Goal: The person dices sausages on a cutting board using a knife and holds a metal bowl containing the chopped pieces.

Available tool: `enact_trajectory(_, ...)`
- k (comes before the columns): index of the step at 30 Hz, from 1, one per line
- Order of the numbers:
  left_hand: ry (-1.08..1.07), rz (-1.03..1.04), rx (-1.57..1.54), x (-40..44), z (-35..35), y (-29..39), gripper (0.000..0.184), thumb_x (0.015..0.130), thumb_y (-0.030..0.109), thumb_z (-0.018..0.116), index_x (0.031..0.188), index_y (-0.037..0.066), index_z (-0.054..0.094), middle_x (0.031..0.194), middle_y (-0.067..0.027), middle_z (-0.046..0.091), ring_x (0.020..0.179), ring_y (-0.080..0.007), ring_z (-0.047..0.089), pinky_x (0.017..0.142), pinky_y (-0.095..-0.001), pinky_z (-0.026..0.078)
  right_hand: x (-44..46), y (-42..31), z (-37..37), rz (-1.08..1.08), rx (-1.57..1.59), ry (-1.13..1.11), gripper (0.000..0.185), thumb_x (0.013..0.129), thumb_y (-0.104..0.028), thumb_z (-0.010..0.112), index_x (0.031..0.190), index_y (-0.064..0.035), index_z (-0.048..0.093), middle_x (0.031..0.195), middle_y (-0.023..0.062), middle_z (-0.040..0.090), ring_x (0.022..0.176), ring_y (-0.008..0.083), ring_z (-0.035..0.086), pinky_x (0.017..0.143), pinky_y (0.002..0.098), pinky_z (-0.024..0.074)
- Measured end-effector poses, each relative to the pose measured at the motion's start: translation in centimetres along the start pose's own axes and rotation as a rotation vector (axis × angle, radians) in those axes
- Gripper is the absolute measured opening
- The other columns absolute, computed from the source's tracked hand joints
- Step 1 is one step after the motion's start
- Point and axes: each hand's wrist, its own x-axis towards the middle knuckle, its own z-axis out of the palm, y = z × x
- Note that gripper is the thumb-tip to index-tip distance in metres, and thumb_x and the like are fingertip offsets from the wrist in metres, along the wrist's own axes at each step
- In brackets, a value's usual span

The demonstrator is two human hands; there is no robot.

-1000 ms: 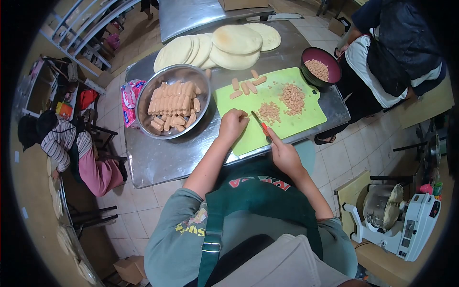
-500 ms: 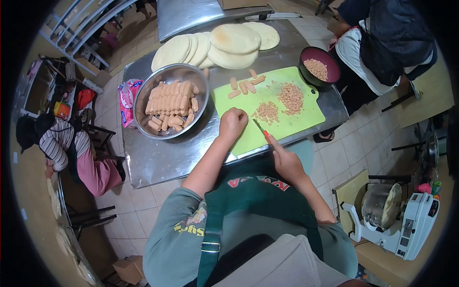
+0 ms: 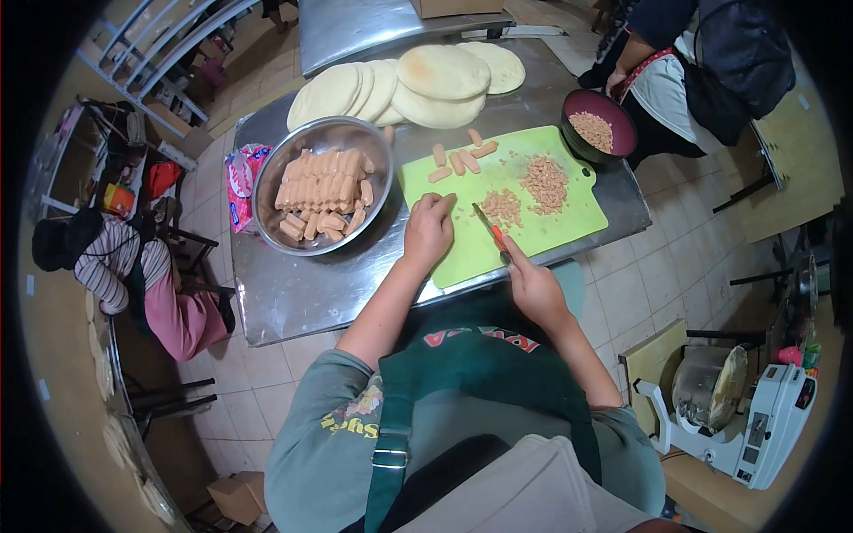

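A small knife [image 3: 494, 233] with a red-orange handle is in the grip of my right hand [image 3: 537, 290], its blade pointing up-left over the green cutting board [image 3: 560, 227]. My left hand [image 3: 430, 229] rests on the board's left part, fingers curled together; whatever lies beneath them is hidden. Right of the blade sits a pile of chopped sausage [image 3: 501, 207], with a larger chopped pile [image 3: 545, 184] beside it. Several sausage pieces [image 3: 458, 163] lie at the board's upper left. A steel bowl [image 3: 258, 210] of sausages stands left of the board.
Round flat breads [image 3: 442, 73] overlap at the table's back. A dark bowl [image 3: 613, 120] of chopped sausage stands at the board's far right corner, near a standing person [image 3: 675, 84]. A pink package [image 3: 242, 182] lies left of the steel bowl. Another person [image 3: 147, 275] sits at left.
My left hand has shifted slightly, its fingers reaching farther up the board. The knife blade has moved up and right, closer to the chopped pile. The standing person has shifted beside the dark bowl.
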Motion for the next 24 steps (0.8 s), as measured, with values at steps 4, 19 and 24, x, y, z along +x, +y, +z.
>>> enact_trajectory(4,-0.124,-0.007,0.024,0.5,-0.2,0.4,0.023,0.072,0.004,0.056,0.093,0.003,0.066,0.087,-0.0143,0.058,0.086,-0.0318,0.054,0.079,-0.0389,0.044,0.1,-0.3,0.2,0.023,0.010,-0.027,0.048,0.088,-0.011,0.041,0.136,-0.0152,0.038,0.069,0.0225,0.058,0.065,0.0395,0.057,0.062,0.0485,0.0438)
enact_trajectory(19,-0.037,-0.016,-0.005,-0.2,0.4,0.3,0.020,0.071,0.018,0.068,0.083,0.002,0.067,0.080,-0.0128,0.059,0.079,-0.0299,0.056,0.074,-0.0382,0.045,0.9,-0.4,1.3,0.008,0.019,-0.045,0.049,0.088,-0.011,0.044,0.136,-0.0130,0.038,0.064,0.0242,0.054,0.061,0.0399,0.056,0.060,0.0456,0.0428)
enact_trajectory(24,-0.006,-0.043,-0.036,-0.1,0.9,-0.1,0.011,0.072,0.013,0.067,0.077,0.003,0.068,0.075,-0.0101,0.059,0.076,-0.0289,0.056,0.071,-0.0382,0.045,1.1,-0.5,1.3,0.010,-0.004,-0.062,0.049,0.088,-0.010,0.044,0.137,-0.0131,0.038,0.063,0.0240,0.054,0.060,0.0398,0.055,0.059,0.0460,0.0427)
